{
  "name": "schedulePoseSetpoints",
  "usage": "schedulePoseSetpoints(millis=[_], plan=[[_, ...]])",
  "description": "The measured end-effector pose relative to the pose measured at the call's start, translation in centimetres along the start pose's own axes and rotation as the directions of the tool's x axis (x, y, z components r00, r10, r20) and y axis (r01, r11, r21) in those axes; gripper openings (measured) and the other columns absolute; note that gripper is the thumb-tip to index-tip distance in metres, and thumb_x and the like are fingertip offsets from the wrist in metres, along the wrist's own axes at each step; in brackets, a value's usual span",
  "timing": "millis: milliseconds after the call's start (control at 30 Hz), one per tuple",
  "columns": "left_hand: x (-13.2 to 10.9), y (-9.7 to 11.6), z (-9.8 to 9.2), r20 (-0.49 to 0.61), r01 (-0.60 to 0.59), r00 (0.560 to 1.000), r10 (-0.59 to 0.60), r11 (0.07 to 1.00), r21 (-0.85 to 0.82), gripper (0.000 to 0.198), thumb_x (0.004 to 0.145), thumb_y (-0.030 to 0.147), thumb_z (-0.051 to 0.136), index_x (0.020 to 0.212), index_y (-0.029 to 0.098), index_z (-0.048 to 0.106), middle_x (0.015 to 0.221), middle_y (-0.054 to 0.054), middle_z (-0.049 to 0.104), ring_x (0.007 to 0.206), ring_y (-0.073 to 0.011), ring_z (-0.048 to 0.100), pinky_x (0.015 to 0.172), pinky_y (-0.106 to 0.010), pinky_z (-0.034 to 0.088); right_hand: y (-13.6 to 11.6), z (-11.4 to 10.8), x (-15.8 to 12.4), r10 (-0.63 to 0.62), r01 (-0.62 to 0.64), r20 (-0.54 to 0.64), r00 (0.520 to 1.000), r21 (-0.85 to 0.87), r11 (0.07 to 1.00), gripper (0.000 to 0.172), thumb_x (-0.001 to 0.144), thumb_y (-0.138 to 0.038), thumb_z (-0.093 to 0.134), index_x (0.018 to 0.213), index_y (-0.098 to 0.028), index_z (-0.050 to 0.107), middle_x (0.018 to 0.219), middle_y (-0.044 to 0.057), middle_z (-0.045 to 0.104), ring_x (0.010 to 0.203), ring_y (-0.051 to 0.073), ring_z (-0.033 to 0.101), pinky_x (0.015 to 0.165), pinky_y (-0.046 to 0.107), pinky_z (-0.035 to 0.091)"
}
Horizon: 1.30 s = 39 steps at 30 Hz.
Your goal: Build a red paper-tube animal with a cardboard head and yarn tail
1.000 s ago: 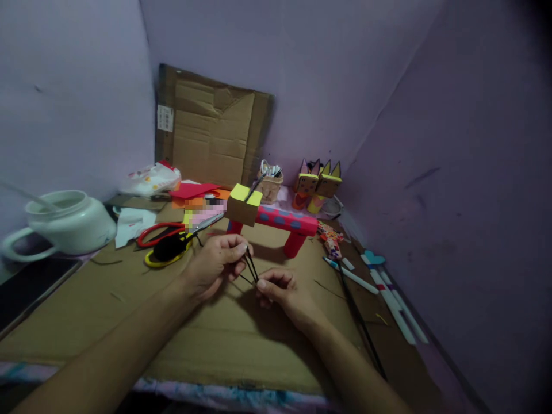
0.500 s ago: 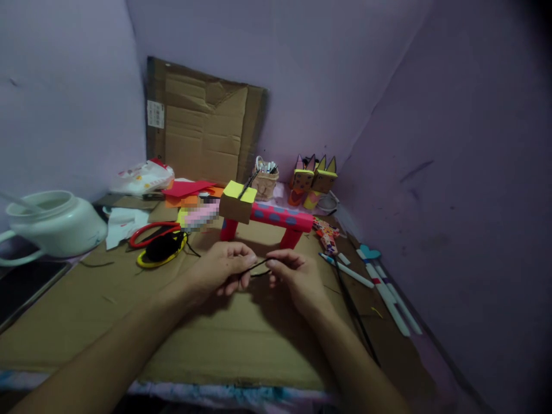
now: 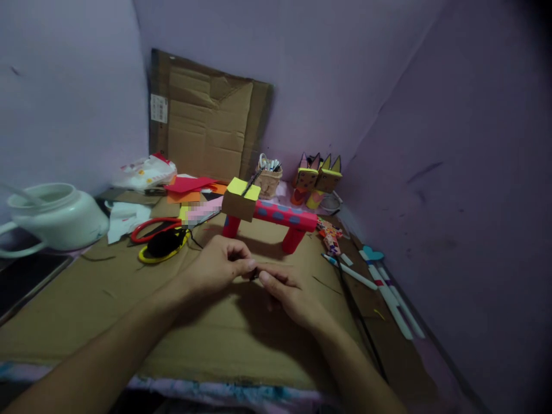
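Pale lilac walls [image 3: 77, 86] are boxing in the work area; flat brown cardboard sheet [image 3: 194, 345] is covering much of the surface. L to R: white round-bellied pot [image 3: 88, 224] is standing far L, flat dark rectangular slab [image 3: 32, 282] lying in front. Red loop handle [image 3: 168, 220] & yellow loop handle [image 3: 152, 260] are resting nearby (1 pr. scissors or 2, can't tell), black wad [image 3: 166, 244] sitting on the yellow.

L hand [image 3: 219, 261] is pinching thin black cord [image 3: 253, 276] btw. thumb & fingers; cord is hanging mid-view above sheet, mostly hidden. Behind, red tubular animal figure w/ blue spots, brown-&-yellow box head [image 3: 280, 214] is standing untouched. R hand [image 3: 293, 290] is also pinching cord, fingertips just beside L's.

Change vs 0.5 s ago: hands are sitting closer, open cord loop now showing only as a short dark bit. Meaning (judgement): cord is getting close fingertip work; exact manipulation unclear.

Further R, white blue-tipped pen [image 3: 351, 274] is lying near long black strip [image 3: 359, 313], white markers [image 3: 392, 302] beyond.
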State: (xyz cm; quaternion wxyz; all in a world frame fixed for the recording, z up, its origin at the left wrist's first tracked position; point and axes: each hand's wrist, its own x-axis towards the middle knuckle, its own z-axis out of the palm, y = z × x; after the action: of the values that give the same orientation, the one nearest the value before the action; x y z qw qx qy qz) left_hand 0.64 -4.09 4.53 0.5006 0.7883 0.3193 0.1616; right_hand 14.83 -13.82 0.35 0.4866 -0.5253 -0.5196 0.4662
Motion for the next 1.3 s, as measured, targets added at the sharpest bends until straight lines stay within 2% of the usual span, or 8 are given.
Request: schedulePoseSetpoints(millis=[200, 400, 533, 733, 933, 1067, 1167, 1300], plan=[[0.1, -0.2, -0.5, -0.183, -0.053, 0.982, 0.043, 0.997, -0.055, 0.018, 0.061, 0.031, 0.059, 0.054, 0.015, 0.054, 0.048, 0.005, 0.044, 0.047, -0.008, 0.036, 0.046, -0.021, 0.026, -0.2, -0.2, 0.1, 0.022, -0.027, -0.118, 0.993, -0.038, 0.999, 0.027, 0.077, -0.037, 0.047, 0.063, -0.016, 0.056, 0.046, -0.007, 0.032, 0.043, 0.007, 0.025, 0.041, 0.02, 0.018], [0.1, -0.6, -3.7, -0.439, -0.144, 0.895, -0.082, 0.878, -0.457, 0.013, 0.057, 0.022, 0.06, 0.051, 0.016, 0.05, 0.037, 0.009, 0.036, 0.033, -0.0026, 0.025, 0.035, -0.017, 0.014, -0.9, -1.3, -0.8, 0.125, -0.147, -0.207, 0.97, -0.097, 0.984, 0.024, 0.071, -0.036, 0.045, 0.058, -0.017, 0.051, 0.045, -0.006, 0.038, 0.04, 0.007, 0.027, 0.039, 0.02, 0.017], [0.1, -0.7, -5.2, -0.476, -0.172, 0.868, -0.141, 0.815, -0.554, 0.013, 0.056, 0.015, 0.062, 0.05, 0.014, 0.05, 0.033, 0.008, 0.036, 0.029, -0.0016, 0.025, 0.032, -0.015, 0.012, -0.8, -1.6, -1.0, 0.149, -0.17, -0.167, 0.975, -0.115, 0.979, 0.024, 0.071, -0.036, 0.044, 0.057, -0.017, 0.05, 0.046, -0.006, 0.039, 0.04, 0.006, 0.029, 0.039, 0.019, 0.019], [-0.3, -0.9, -8.0, -0.668, -0.271, 0.705, -0.239, 0.779, -0.565, 0.019, 0.061, 0.006, 0.056, 0.049, 0.015, 0.044, 0.036, 0.008, 0.033, 0.03, -0.0018, 0.025, 0.032, -0.015, 0.013, -0.3, -2.5, -1.0, 0.243, -0.253, -0.088, 0.966, -0.136, 0.958, 0.019, 0.067, -0.03, 0.047, 0.054, -0.016, 0.052, 0.044, -0.006, 0.04, 0.037, 0.005, 0.032, 0.037, 0.018, 0.022], [-1.2, -1.4, -7.8, -0.25, -0.034, 0.965, -0.084, 0.899, -0.436, 0.017, 0.059, 0.026, 0.066, 0.055, 0.014, 0.054, 0.039, 0.007, 0.037, 0.035, -0.0018, 0.025, 0.036, -0.015, 0.014, -0.3, -2.3, -0.9, 0.168, -0.183, -0.189, 0.967, -0.064, 0.981, 0.022, 0.065, -0.035, 0.065, 0.06, -0.014, 0.061, 0.046, -0.003, 0.052, 0.039, 0.006, 0.04, 0.038, 0.018, 0.028], [-1.5, -0.4, -4.7, -0.065, -0.068, 0.996, 0.052, 0.96, -0.271, 0.022, 0.062, 0.032, 0.066, 0.057, 0.014, 0.056, 0.047, 0.005, 0.042, 0.043, -0.0042, 0.031, 0.04, -0.017, 0.02, -0.1, -1.3, -0.6, 0.006, 0.013, -0.289, 0.957, 0.065, 0.998, 0.02, 0.066, -0.035, 0.069, 0.073, -0.017, 0.066, 0.057, -0.003, 0.055, 0.043, 0.005, 0.042, 0.04, 0.018, 0.032], [-1.1, -0.1, -2.9, -0.02, -0.087, 0.996, 0.085, 0.975, -0.203, 0.022, 0.066, 0.034, 0.064, 0.06, 0.014, 0.058, 0.051, 0.004, 0.046, 0.048, -0.0063, 0.036, 0.044, -0.019, 0.026, 0.2, -0.1, -0.1, -0.023, 0.039, -0.161, 0.987, 0.094, 0.995, 0.031, 0.068, -0.032, 0.069, 0.096, -0.02, 0.066, 0.076, 0.0, 0.061, 0.047, 0.005, 0.045, 0.043, 0.019, 0.035], [-0.4, -0.6, -1.7, -0.05, -0.111, 0.993, 0.104, 0.981, -0.158, 0.022, 0.07, 0.035, 0.06, 0.064, 0.014, 0.061, 0.057, 0.002, 0.051, 0.053, -0.0087, 0.042, 0.049, -0.021, 0.031, 1.0, 1.4, 0.6, -0.049, 0.062, -0.103, 0.994, 0.133, 0.989, 0.028, 0.063, -0.029, 0.072, 0.089, -0.02, 0.067, 0.074, -0.001, 0.059, 0.05, 0.006, 0.044, 0.046, 0.021, 0.036]])
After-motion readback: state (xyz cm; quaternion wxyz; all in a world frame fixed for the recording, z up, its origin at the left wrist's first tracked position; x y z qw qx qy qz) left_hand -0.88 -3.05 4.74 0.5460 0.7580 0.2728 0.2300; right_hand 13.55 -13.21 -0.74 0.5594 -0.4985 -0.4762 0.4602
